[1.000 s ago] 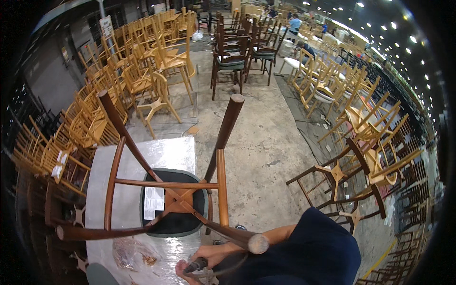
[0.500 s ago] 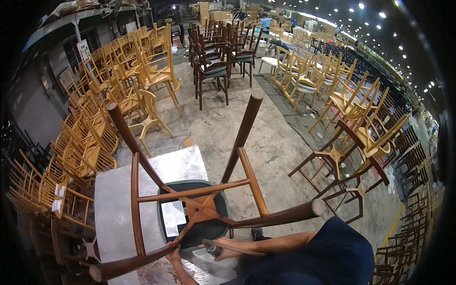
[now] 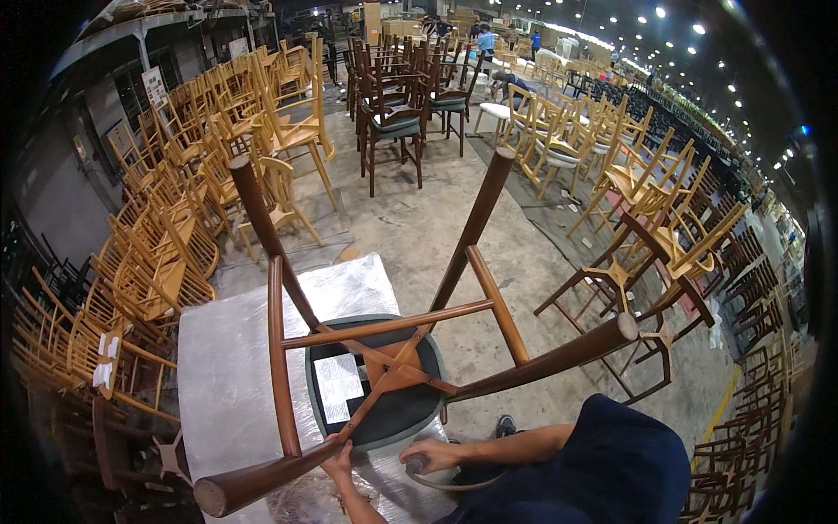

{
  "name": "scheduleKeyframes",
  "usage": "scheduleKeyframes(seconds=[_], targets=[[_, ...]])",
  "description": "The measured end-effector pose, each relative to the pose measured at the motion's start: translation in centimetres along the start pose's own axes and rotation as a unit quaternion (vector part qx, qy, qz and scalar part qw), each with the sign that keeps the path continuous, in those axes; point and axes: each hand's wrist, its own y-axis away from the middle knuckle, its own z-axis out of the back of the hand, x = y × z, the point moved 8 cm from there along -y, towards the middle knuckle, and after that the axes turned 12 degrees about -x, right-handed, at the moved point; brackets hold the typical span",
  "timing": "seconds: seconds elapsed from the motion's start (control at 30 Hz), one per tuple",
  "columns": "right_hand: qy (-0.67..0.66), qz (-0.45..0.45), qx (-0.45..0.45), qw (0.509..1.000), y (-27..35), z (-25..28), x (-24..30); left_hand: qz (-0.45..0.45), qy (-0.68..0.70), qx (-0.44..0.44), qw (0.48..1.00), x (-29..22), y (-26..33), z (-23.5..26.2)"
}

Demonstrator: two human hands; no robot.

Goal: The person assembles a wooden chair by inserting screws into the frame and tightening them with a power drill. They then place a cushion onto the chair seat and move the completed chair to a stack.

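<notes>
Warehouse w/ stacked wooden chairs: upturned dark-brown wooden chair with green seat [image 3: 384, 367] lies on plastic-wrapped table [image 3: 236, 367] just above both hands, left hand [image 3: 339, 461] gripping its leg, right hand [image 3: 428, 456] closed on curved back rail.

Stacked pale wooden chairs [image 3: 175, 253] behind

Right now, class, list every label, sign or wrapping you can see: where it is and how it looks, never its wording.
Paper label: white rectangle stuck on the dark underside of the upturned chair's seat.
Wall sign: white upright rectangle on a pillar, upper left.
Second sign: white rectangle further back, upper left.
Plastic wrapping: clear, shiny sheet covering the table under the chair.
</notes>
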Motion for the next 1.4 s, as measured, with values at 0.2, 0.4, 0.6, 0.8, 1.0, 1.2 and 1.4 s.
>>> scheduleKeyframes(seconds=[0.2, 0.4, 0.6, 0.8, 1.0, 1.2, 1.4], targets=[[-0.008, -0.025, -0.033, 0.999, -0.8, 0.3, -0.1, -0.012, -0.077, 0.004, 0.997, 0.6, -0.3, 1.0], [-0.032, -0.118, -0.002, 0.993, -0.7, 1.5, -0.2, -0.022, -0.139, -0.014, 0.990, 0.7, -0.1, 1.7], [0.012, -0.028, -0.045, 0.999, -0.1, 4.1, -0.6, -0.008, -0.156, -0.002, 0.988, 1.0, 0.2, 0.7], [0.026, -0.032, -0.092, 0.995, 0.5, 5.1, 0.1, 0.021, 0.013, -0.021, 0.999, 1.1, 0.2, 0.1], [0.066, -0.022, -0.060, 0.996, -0.1, 4.2, 0.0, -0.057, -0.050, 0.013, 0.997, 0.0, -0.2, 0.8], [0.023, -0.070, -0.011, 0.997, 0.1, 2.9, -1.1, -0.044, -0.192, 0.039, 0.980, 0.1, -0.6, 0.3], [0.046, -0.062, 0.019, 0.997, -0.8, 2.5, 1.8, -0.066, -0.154, 0.002, 0.986, -0.6, -0.4, 1.8]])
